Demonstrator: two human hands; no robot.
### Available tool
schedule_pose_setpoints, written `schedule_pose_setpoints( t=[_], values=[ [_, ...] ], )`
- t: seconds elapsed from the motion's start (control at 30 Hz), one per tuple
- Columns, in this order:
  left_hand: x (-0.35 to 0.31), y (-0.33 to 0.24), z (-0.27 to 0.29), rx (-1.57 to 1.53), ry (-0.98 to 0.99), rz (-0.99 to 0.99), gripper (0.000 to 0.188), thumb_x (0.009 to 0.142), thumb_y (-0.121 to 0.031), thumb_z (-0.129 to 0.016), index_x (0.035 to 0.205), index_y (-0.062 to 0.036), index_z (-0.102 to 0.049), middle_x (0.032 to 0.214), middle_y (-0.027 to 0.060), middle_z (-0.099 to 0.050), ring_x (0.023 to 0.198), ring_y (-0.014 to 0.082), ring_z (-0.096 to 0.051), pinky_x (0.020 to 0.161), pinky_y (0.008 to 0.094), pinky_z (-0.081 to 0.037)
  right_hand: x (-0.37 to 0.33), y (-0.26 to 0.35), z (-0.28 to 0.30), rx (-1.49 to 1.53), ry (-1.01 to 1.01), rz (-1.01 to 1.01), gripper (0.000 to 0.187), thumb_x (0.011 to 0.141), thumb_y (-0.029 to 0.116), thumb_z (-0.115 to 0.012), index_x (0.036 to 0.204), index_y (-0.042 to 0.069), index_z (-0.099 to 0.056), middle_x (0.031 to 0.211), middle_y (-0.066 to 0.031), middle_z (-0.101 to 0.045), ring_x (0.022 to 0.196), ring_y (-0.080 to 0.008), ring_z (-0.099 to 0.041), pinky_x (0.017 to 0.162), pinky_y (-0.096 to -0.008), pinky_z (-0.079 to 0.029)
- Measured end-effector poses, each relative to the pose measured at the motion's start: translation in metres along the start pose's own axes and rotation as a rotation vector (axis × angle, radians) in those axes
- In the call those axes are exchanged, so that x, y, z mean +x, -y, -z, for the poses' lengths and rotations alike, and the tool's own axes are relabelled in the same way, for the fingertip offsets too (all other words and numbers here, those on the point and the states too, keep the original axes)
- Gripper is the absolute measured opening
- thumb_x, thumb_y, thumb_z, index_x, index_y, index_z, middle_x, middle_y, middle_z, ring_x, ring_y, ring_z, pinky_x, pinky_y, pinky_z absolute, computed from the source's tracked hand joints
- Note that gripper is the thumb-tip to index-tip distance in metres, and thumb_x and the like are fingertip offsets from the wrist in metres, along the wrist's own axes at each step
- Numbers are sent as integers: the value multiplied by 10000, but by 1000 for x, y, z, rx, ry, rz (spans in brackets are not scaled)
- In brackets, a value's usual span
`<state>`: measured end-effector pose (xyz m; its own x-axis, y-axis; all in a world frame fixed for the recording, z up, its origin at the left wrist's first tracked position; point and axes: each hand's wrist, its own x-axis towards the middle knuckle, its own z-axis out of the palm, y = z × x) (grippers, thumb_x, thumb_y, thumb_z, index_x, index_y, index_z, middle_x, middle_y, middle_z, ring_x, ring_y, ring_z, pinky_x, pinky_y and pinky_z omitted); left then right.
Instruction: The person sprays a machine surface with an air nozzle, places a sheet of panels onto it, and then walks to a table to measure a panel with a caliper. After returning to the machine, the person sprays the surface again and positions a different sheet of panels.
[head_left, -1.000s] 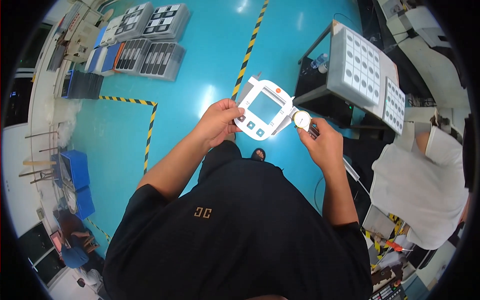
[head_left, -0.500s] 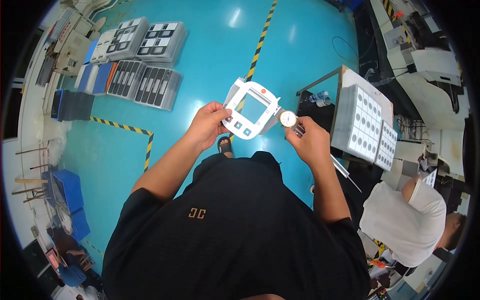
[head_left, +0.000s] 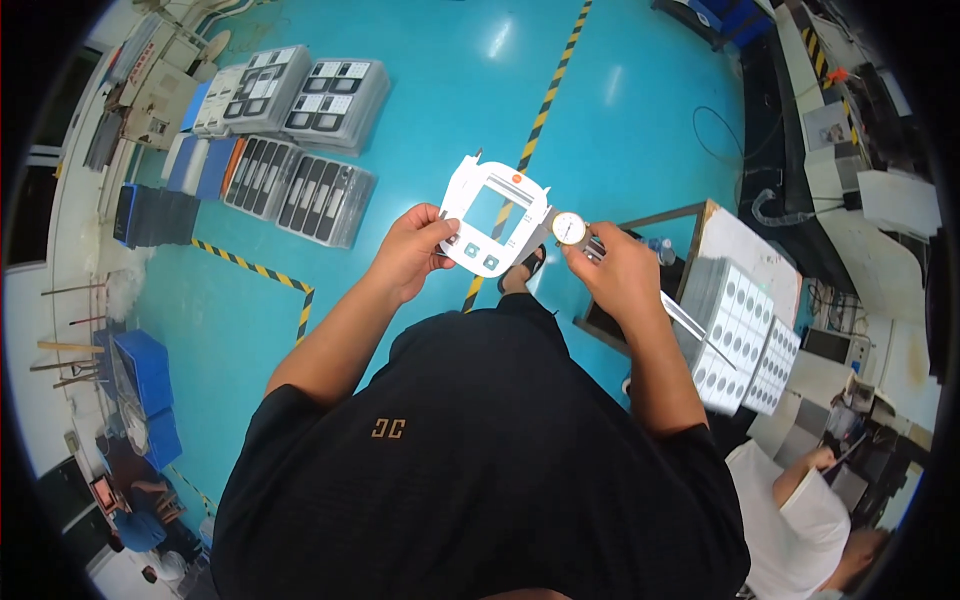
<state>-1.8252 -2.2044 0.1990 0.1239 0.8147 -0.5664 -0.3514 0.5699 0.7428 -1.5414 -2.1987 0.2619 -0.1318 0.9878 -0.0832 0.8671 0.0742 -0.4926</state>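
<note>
A white plastic front panel (head_left: 482, 249) with a large square window, an orange spot and small button openings is pinched by my left hand (head_left: 405, 255), thumb on its lower left corner. My right hand (head_left: 622, 270) is closed around a dial caliper (head_left: 568, 229) with a round white, yellow-rimmed face. The caliper runs behind the panel, with pointed jaw tips showing at the panel's upper left and right edges. Whether the jaws press on both edges, I cannot tell. The caliper's thin end sticks out past my right wrist. Both hands are in front of my body.
Stacks of packed panels (head_left: 325, 200) stand on the blue-green floor at far left. To my right, a table (head_left: 745, 240) has white sheets with grey circles (head_left: 735, 310) beside it. A person in white (head_left: 790, 510) is at lower right. Striped tape (head_left: 553, 90) crosses the floor.
The surroundings have shifted in view, and my visible foot is further right. The table has come closer to my right arm. Both hands keep their hold on the panel and caliper.
</note>
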Motion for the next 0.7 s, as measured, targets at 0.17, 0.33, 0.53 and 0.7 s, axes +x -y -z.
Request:
schedule_pose_setpoints(
  t=[0.17,0.33,0.53,0.7],
  values=[
    [71,-37,-59,-54,-3,-36,137,903,-136,-664,949,-87,-545,848,28,-623,713,104,-596,604,247,-499,86,-45,46,33,1,25,423,791,357,-735,1050,26,-684,835,-180,-707,769,-328,-698,699,-399,-539],
    [121,-85,-135,96,-7,-198,157,895,-153,-678,948,-76,-551,832,31,-637,695,96,-593,568,241,-470,148,-99,97,149,-100,68,393,776,283,-780,1042,9,-686,884,-173,-718,808,-269,-723,725,-350,-560],
    [175,-121,-203,123,79,-234,146,886,-144,-680,921,-70,-559,793,26,-636,650,86,-586,545,232,-463,192,-151,141,174,-182,34,355,781,238,-787,1031,8,-684,899,-138,-725,820,-228,-726,721,-313,-566],
    [222,-141,-244,164,162,-220,136,886,-133,-676,918,-70,-559,787,26,-635,634,84,-581,543,230,-461,216,-179,170,158,-240,-32,363,777,239,-788,1035,6,-683,916,-139,-725,829,-231,-727,721,-314,-567]
  ],
)
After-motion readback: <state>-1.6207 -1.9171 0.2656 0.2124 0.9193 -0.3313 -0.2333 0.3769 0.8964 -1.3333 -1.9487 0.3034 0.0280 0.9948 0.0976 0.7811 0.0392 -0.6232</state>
